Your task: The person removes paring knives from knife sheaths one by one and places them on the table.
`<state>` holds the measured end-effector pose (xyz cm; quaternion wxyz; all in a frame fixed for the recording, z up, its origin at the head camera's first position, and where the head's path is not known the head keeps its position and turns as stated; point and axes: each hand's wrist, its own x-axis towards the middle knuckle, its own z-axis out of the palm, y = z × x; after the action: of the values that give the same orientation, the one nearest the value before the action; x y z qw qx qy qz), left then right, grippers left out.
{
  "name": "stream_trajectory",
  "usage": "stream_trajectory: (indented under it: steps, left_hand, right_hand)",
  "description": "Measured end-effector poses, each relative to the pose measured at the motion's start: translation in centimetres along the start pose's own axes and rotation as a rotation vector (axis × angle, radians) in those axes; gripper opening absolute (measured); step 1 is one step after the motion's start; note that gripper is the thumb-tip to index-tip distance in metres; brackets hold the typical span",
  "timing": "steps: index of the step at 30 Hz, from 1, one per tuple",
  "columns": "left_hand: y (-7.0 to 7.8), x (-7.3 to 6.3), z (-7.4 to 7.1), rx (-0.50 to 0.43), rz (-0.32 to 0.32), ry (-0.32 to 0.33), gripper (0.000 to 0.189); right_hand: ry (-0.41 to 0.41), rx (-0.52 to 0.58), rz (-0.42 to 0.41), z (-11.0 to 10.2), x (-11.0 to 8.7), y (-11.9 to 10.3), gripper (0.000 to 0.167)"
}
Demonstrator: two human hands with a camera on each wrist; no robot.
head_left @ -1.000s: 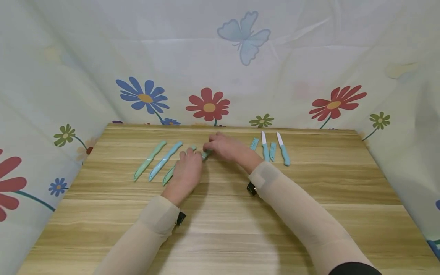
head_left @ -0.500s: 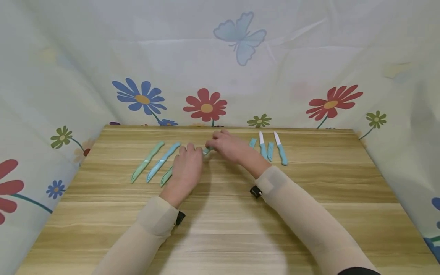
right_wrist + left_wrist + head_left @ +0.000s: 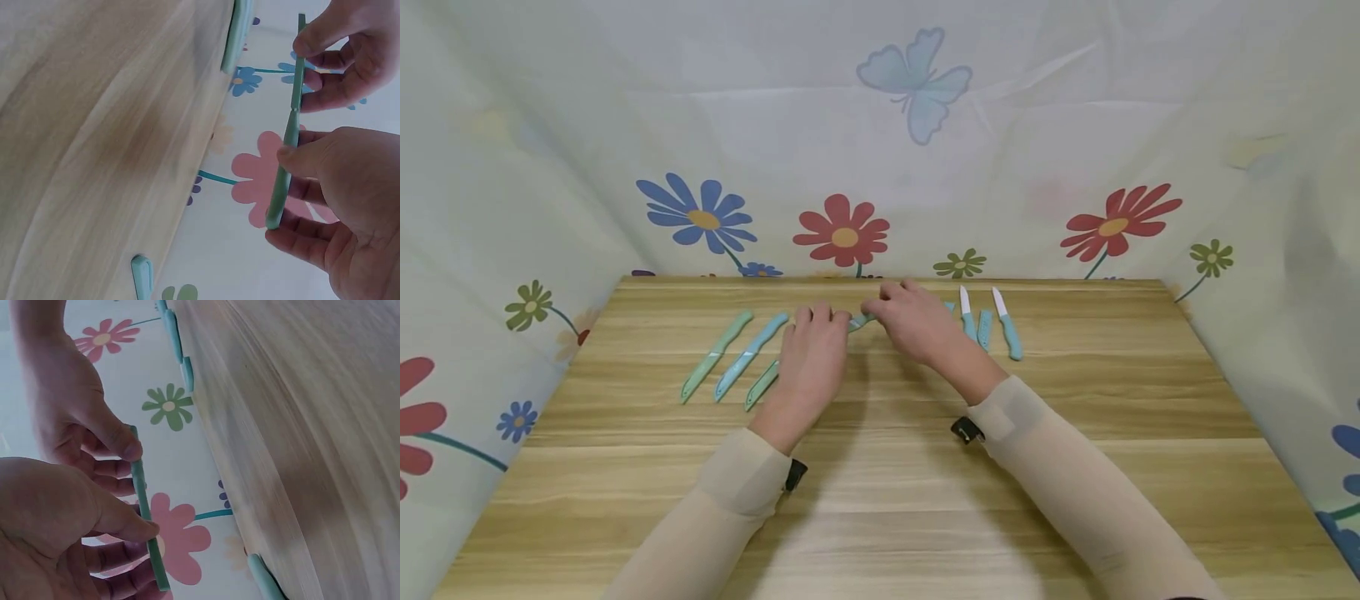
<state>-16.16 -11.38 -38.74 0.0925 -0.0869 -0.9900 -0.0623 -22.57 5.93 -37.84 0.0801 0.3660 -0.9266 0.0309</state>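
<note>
As both hands (image 3: 809, 358) (image 3: 919, 323) pinch it, a green knife (image 3: 292, 127) bridges them.

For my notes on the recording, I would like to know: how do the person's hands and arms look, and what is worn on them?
The left hand and right hand are bare, without gloves. Long, plain beige sleeves cover the forearms. A small black device shows at each wrist. No cables or lettering can be made out.
</note>
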Motion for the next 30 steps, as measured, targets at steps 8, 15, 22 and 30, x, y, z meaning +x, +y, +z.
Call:
stream_trajectory:
  steps: [8, 15, 22, 30]
  left_hand:
    - [0.9, 0.4, -0.1, 0.024, 0.047, 0.038, 0.028]
    - [1.6, 0.6, -0.1, 0.001, 0.083, 0.08, 0.032]
    - [1.9, 0.8, 0.0, -0.017, 0.139, 0.123, 0.03]
    - [2.5, 0.9, 0.1, -0.009, 0.186, 0.128, 0.033]
  right_hand:
    - [0.091, -0.069, 0.064, -0.2, -1.6, 0.2, 0.031]
    - [0.175, -0.11, 0.11, -0.5, -3.2, 0.2, 0.029]
    - [0.269, -0.153, 0.106, -0.6, -4.7, 0.2, 0.025]
    - [0.335, -0.158, 0.106, -0.3, -6.1, 0.6, 0.025]
